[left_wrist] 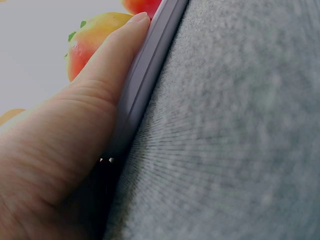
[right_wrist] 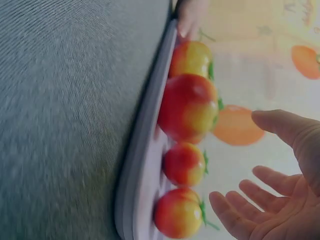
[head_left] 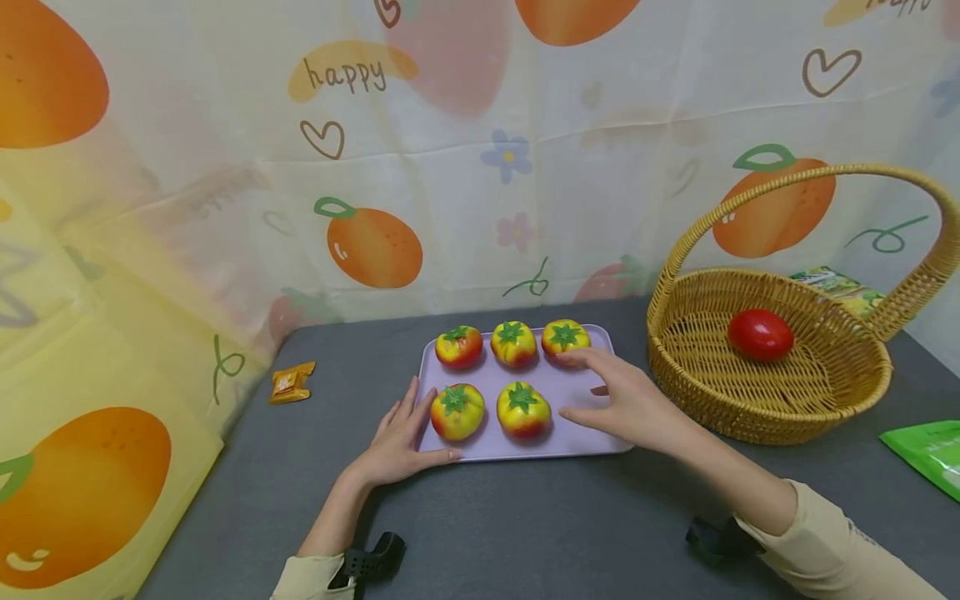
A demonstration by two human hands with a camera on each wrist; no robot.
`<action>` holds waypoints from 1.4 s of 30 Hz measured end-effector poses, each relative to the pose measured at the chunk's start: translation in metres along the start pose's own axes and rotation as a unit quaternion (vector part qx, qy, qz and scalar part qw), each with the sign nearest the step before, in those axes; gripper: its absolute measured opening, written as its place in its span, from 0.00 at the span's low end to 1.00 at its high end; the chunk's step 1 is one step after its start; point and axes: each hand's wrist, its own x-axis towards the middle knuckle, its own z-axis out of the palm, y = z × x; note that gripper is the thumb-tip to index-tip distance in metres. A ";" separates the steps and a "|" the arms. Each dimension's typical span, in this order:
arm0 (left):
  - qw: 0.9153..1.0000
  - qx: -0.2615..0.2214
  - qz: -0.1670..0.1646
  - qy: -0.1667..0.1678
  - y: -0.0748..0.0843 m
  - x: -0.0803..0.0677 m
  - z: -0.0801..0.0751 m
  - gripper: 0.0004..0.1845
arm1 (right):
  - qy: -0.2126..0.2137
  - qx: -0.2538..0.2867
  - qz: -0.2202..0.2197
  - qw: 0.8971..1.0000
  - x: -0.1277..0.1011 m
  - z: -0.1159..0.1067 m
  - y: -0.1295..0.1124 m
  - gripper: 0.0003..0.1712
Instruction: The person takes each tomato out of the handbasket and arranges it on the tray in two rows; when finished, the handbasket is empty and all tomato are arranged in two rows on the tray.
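A lilac tray (head_left: 577, 431) lies on the table with several red-and-yellow fruits with green leafy tops, possibly tomatoes or persimmons. Two stand in the front row, a left fruit (head_left: 457, 412) and a right fruit (head_left: 523, 411); three line the back, including the back-right fruit (head_left: 564, 337). My left hand (head_left: 401, 442) rests at the tray's left end with fingers spread, its thumb (left_wrist: 112, 65) along the front rim. Over the tray's right part my right hand (head_left: 633, 404) hovers, thumb and fingers apart and nothing between them. Its fingertips overlap the back-right fruit in the head view; contact there I cannot tell.
Right of the tray stands a wicker basket (head_left: 765, 425) with a tall handle, holding a glossy red oval item (head_left: 761, 335). A green packet (head_left: 930, 454) lies at the right edge, another packet (head_left: 840, 287) behind the basket. An orange wrapped snack (head_left: 292, 383) lies far left.
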 end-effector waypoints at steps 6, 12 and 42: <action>1.000 -0.005 0.004 0.000 0.000 -0.001 -0.002 0.56 | 0.023 0.000 0.027 0.999 -0.009 -0.020 0.001 0.35; 1.000 -0.005 0.005 -0.003 -0.002 -0.001 -0.002 0.55 | 0.050 -0.015 0.037 0.998 -0.018 -0.037 0.004 0.34; 1.000 -0.007 -0.006 -0.008 -0.004 0.001 0.000 0.56 | 0.118 -0.182 0.086 0.972 -0.063 -0.122 0.070 0.33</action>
